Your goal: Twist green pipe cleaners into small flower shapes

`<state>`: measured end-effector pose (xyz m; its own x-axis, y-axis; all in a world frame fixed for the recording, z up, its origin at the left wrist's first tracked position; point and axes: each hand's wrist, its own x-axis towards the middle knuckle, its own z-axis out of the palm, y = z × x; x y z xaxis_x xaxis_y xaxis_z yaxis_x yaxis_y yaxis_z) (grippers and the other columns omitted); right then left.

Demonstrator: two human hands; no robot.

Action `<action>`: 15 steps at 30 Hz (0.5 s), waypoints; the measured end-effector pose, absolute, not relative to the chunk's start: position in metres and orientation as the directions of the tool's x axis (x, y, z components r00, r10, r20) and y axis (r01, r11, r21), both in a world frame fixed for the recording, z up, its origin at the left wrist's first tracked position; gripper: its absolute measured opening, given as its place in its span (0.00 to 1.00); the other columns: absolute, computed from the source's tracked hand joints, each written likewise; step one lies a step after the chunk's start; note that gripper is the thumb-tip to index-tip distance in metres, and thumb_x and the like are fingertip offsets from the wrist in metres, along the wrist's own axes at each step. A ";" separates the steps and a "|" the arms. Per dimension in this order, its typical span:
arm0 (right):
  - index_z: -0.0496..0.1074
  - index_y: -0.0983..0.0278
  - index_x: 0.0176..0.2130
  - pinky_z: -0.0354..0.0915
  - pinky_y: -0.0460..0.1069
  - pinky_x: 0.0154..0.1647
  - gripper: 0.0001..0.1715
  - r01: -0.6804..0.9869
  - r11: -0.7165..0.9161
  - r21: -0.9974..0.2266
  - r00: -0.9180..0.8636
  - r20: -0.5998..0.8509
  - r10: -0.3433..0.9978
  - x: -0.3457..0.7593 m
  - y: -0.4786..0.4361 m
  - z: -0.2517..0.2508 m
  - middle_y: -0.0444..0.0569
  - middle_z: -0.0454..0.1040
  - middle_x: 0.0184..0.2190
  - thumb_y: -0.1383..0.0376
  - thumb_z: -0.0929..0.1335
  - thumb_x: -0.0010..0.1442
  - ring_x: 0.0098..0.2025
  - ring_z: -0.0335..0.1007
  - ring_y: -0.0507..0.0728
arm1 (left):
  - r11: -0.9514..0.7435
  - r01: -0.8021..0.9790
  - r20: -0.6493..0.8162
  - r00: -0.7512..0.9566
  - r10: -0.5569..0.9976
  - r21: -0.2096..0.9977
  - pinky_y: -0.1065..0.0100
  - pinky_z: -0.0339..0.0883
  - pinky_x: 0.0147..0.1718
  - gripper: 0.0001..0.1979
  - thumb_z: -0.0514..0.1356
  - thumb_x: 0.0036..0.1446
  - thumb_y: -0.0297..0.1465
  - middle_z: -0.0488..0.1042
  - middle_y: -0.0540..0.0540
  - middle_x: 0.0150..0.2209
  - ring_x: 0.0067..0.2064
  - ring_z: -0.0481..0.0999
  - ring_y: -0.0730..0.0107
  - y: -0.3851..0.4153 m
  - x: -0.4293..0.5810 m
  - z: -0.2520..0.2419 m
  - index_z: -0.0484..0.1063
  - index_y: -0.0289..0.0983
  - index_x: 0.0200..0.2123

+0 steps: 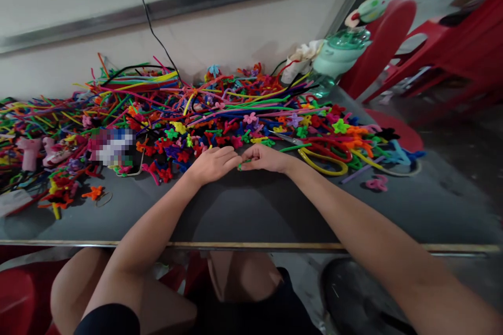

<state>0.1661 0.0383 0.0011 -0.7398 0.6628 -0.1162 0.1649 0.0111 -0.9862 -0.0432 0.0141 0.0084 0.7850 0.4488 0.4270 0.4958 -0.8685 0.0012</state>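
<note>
My left hand [215, 163] and my right hand [265, 158] meet fingertip to fingertip over the dark grey table [243, 209]. Both are pinched on a small green pipe cleaner piece [242, 164] held between them. Just beyond the hands lies a wide heap of coloured pipe cleaners [204, 110] and little twisted pipe cleaner flowers [250, 118]. A green pipe cleaner strand [294, 147] runs right from the hands, and small scissors [288, 139] lie beside it.
A mint green desk fan [341, 52] stands at the table's back right corner. Red plastic chairs [440, 47] stand to the right. A black cable [151, 26] runs down the wall into the heap. Pink plush pieces [41, 151] lie at the left. A loose pink flower [376, 183] lies right.
</note>
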 end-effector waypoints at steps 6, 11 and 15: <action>0.76 0.67 0.26 0.57 0.45 0.25 0.18 0.132 -0.029 -0.991 -0.607 -0.104 0.788 0.158 0.040 -0.008 0.44 0.73 0.22 0.56 0.76 0.39 0.23 0.62 0.47 | -0.750 0.644 0.488 0.611 0.623 0.153 0.71 0.58 0.27 0.11 0.52 0.59 0.31 0.70 0.44 0.24 0.30 0.69 0.69 0.010 -0.035 0.002 0.71 0.36 0.28; 0.76 0.68 0.27 0.54 0.44 0.21 0.15 0.191 0.115 -0.975 -0.474 0.011 0.881 0.148 0.034 -0.015 0.44 0.71 0.21 0.58 0.73 0.43 0.20 0.59 0.46 | -0.452 0.799 0.432 0.272 0.860 0.396 0.71 0.51 0.23 0.09 0.57 0.49 0.29 0.65 0.49 0.17 0.22 0.63 0.73 0.005 -0.025 -0.004 0.68 0.36 0.18; 0.76 0.68 0.28 0.45 0.44 0.17 0.17 0.225 0.183 -0.957 -0.447 0.066 0.892 0.149 0.035 -0.018 0.38 0.62 0.14 0.56 0.72 0.47 0.16 0.47 0.44 | -0.375 0.741 0.354 0.197 0.914 0.557 0.72 0.53 0.23 0.09 0.57 0.52 0.31 0.66 0.51 0.17 0.20 0.63 0.76 0.010 -0.027 -0.007 0.72 0.37 0.22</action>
